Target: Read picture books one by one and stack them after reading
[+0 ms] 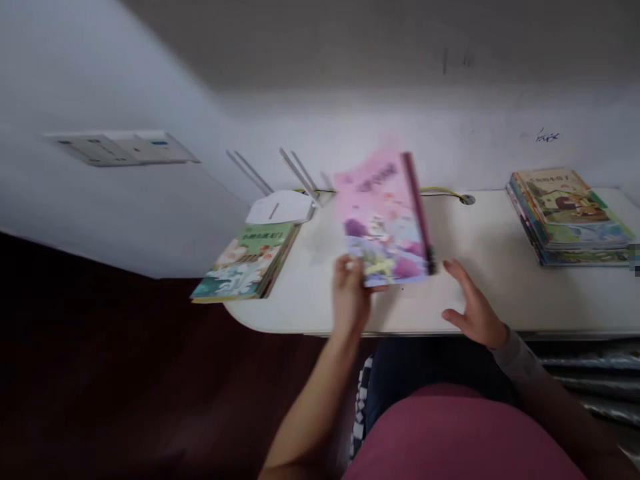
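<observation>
A pink picture book (383, 220) with a dark red spine edge is held up above the white desk, its cover facing me and slightly blurred. My left hand (351, 283) grips it by the lower left corner, thumb in front. Just right of the book, apart from it, my right hand (473, 307) hovers over the desk with thumb and fingers spread, holding nothing. To the left, a stack of picture books (245, 260) with a green cover on top lies at the desk's rounded end. Another stack of books (570, 213) sits on the right side.
Behind the left stack stands a white router (280, 208) with several upright antennas. A yellow and black cable runs along the wall to a round cable hole (468, 199). The white desk (295, 310) ends in a curved left edge. A socket panel (123, 148) is on the left wall.
</observation>
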`<state>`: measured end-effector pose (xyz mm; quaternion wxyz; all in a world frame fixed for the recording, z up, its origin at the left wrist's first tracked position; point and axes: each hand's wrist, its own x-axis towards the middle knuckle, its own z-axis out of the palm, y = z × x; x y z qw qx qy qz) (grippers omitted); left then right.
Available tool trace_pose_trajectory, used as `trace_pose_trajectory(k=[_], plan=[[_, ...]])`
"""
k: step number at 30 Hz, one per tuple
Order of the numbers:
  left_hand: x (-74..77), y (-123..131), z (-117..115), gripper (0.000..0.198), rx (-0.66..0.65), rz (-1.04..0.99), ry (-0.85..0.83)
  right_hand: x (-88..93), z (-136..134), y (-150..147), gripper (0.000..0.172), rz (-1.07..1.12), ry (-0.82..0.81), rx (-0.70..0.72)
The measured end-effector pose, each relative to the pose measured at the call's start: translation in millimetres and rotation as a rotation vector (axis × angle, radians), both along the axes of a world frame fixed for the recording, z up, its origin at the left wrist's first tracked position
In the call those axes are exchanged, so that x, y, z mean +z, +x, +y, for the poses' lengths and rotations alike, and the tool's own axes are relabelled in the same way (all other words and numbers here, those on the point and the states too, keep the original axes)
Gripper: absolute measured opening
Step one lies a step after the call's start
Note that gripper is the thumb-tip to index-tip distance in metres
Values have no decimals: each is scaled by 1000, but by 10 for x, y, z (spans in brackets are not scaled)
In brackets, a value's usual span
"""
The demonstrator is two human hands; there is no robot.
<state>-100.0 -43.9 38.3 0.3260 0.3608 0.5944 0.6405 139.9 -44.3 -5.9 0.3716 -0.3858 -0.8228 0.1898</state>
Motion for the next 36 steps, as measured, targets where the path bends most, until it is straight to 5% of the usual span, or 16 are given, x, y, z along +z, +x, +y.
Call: trace_pose_trajectory(k=[3, 6, 12, 15, 19, 26, 31, 36], plan=[[-282, 672, 24, 33, -299, -285, -97, -162, -3, -222, 60, 198, -95, -190], [-420, 812, 65, 38, -505, -265, -91, -350, 90, -203, 53, 340, -122, -387], [-537, 572, 167, 50, -632, 553, 3, -387, 168, -52, 56, 492, -257, -428], [-536, 539, 210, 63, -709, 1026, -120, -333, 144, -71, 50, 550, -385, -487], [-483, 269, 283, 63, -611, 1413, -317, -308, 122, -100, 44, 543, -409, -498], [-646, -469, 215, 49, -535, 1410, -153, 39, 180, -216, 48, 255, -206, -432], [-746, -509, 171, 45, -516, 1341, 8, 299, 231, -807, 59, -213, 62, -156], [-773, -523, 195, 50, -531, 1287, 106, 194, 209, -1389, 49, -571, 113, -20]])
